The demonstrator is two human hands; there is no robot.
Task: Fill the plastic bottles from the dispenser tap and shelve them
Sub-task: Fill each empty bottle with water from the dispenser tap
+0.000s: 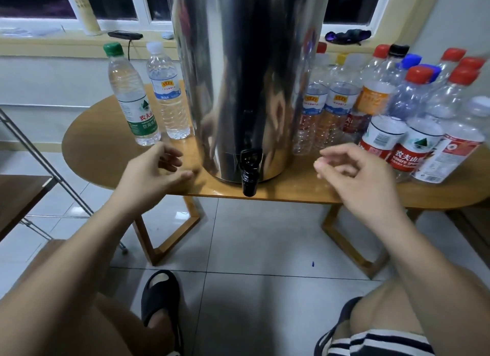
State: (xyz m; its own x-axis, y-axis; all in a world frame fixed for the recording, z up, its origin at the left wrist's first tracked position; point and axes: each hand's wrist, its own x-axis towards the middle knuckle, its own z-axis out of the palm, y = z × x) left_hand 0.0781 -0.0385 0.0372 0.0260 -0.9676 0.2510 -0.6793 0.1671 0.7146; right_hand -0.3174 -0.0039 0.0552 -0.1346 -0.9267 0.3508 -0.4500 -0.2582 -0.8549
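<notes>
Now we've both hands empty w/ fingers loosely curled: right hand (355, 175) just beside the upright empty bottles (381, 140) right of the dispenser (246, 77), so nearer; left hand (156, 170) near two apparently filled bottles (132, 103) left of it.

1. The floor (259, 236) is laid with pale grey glossy tiles with dark joints; a small blue speck (313, 263) lies on one tile.
2. A wooden table (100, 146) with a rounded top stands on the tiles; its open frame legs (169, 239) are of the same light wood.
3. Behind the table runs a pale wall (53, 77); above it lies a yellowish windowsill (53, 44); the white-framed windows (119, 0) show only darkness outside.
4. At the left edge stands a metal rack (50, 167) of thin slanted bars; a dark brown board (18, 196) sits in it.
5. The light is indoor; it glints on the tiles and the table's front edge.
</notes>
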